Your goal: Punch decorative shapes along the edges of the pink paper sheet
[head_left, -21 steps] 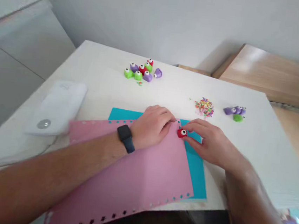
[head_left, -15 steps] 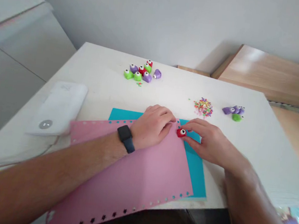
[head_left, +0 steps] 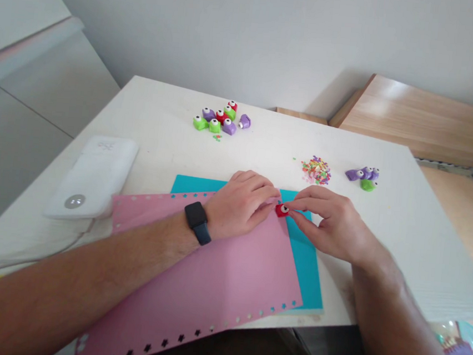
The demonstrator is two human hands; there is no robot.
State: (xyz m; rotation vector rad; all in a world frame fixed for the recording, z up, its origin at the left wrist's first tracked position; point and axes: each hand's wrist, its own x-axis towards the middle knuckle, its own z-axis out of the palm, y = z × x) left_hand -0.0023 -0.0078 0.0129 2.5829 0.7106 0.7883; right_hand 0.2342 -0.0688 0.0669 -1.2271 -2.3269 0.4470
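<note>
A pink sheet of paper [head_left: 227, 271] with star-shaped holes along its edges lies over a blue sheet [head_left: 302, 251]. On the pink sheet rests my left hand [head_left: 244, 203], thumb and fingers closed at its top right corner. A small red craft punch [head_left: 280, 211] with a white button sits on the right edge by that corner. The thumb and fingers of my right hand [head_left: 328, 220] pinch the punch from the right. The holes right under my left fingertips are hidden.
Several green, purple and red punches [head_left: 215, 125] stand at the back. Colourful paper cutouts [head_left: 316, 170] lie in a pile, with more punches [head_left: 361, 174] to the right. A white device [head_left: 94, 178] with a cable is on the left. A wooden board [head_left: 418, 117] stands behind.
My right fingertips have closed in over the red punch's white button. The view has shifted slightly, while my left hand keeps its place on the pink sheet.
</note>
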